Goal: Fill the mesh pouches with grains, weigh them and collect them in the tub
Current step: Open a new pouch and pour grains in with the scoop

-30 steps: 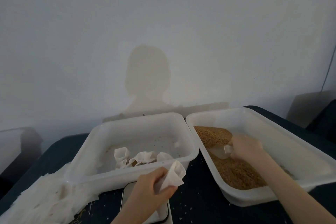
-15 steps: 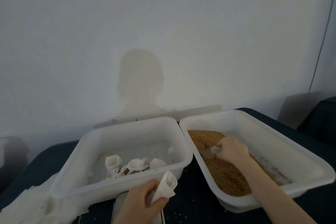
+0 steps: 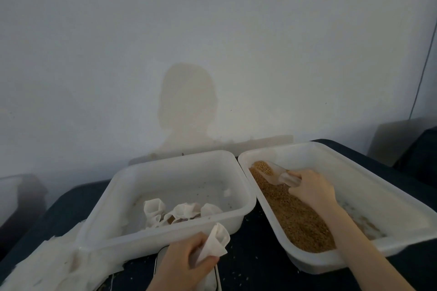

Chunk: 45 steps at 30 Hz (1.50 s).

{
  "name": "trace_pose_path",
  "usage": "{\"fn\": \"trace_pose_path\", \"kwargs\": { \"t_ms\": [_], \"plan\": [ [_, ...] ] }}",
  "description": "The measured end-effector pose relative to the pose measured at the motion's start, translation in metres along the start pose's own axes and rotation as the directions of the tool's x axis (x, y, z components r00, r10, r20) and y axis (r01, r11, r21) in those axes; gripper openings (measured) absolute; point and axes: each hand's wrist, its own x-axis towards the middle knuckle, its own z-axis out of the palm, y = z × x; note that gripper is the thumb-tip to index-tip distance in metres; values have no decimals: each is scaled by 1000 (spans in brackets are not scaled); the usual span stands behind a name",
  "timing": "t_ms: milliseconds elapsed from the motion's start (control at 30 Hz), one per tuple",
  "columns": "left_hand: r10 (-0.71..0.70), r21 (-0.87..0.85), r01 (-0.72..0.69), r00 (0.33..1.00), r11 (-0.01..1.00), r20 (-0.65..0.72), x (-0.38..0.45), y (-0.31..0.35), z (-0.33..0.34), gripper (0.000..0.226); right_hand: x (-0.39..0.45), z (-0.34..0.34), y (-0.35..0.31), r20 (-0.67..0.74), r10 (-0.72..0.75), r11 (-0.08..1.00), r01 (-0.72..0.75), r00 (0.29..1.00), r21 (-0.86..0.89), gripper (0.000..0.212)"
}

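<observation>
Scoop (image 3: 272, 172) now lifted out of the grains (image 3: 295, 217), loaded; right hand (image 3: 312, 189) grips its handle. Left hand (image 3: 186, 260) still pinching the empty pouch (image 3: 216, 241), w/ mouth open.

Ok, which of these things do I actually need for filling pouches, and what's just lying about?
Needed: scoop in right hand; grain tub; open pouch in left hand; collecting tub with filled pouches; spare pouches; scale.
Lying about: spilt grains; wall cable.
</observation>
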Motion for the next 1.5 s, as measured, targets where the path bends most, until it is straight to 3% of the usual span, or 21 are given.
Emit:
{"fn": "trace_pose_path", "kwargs": {
  "t_ms": [133,233,333,500,733,1067,1233,1500],
  "plan": [
    [76,126,-69,996,990,-52,0,-6,9,30,0,2,1,98,-58,997,63,994,-49,50],
    [129,115,-120,989,986,-68,1,-6,9,22,0,3,1,48,-48,999,48,998,6,51],
    [90,38,-87,994,995,-63,1,-6,10,27,2,5,1,-13,-28,999,29,1000,39,51],
    [53,71,-49,997,996,-54,-1,-9,9,41,1,6,0,-36,-20,999,21,999,36,50],
    [51,49,-51,999,997,0,0,1,5,9,1,7,2,-94,-14,999,19,995,47,45],
    [-42,11,42,999,999,33,1,6,1,19,3,9,1,-81,-32,999,34,996,31,47],
    [-21,-2,21,1000,1000,8,2,6,0,26,2,10,-1,-112,-22,997,30,994,70,46],
    [-26,-3,26,999,1000,19,5,7,-7,9,3,11,0,-65,-50,998,53,997,43,46]
  ]
}}
